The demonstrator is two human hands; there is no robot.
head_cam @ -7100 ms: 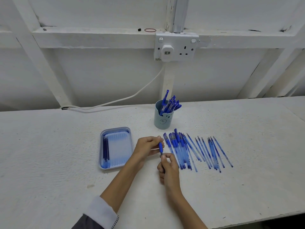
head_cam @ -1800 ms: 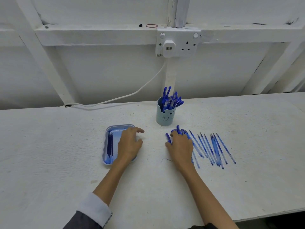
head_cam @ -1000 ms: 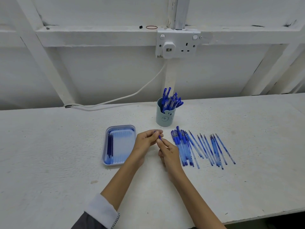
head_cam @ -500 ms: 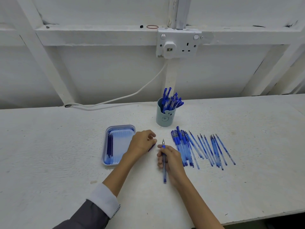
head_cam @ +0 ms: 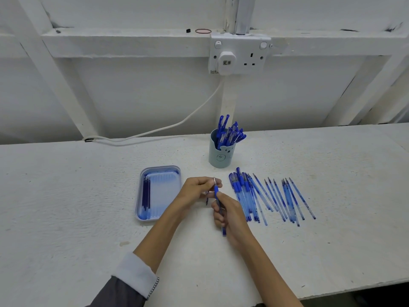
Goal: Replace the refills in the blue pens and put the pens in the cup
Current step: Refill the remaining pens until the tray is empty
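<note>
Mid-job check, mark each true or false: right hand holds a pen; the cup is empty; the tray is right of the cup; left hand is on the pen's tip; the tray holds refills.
1. The right hand holds a blue pen: true.
2. The cup is empty: false, blue pens stand in it.
3. The tray lies right of the cup: false, it lies left of it.
4. The left hand pinches the pen's tip end: true.
5. The tray holds dark refills: true.

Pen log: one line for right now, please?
right hand: holds pen | left hand: pinches pen tip | cup: holds pens
</note>
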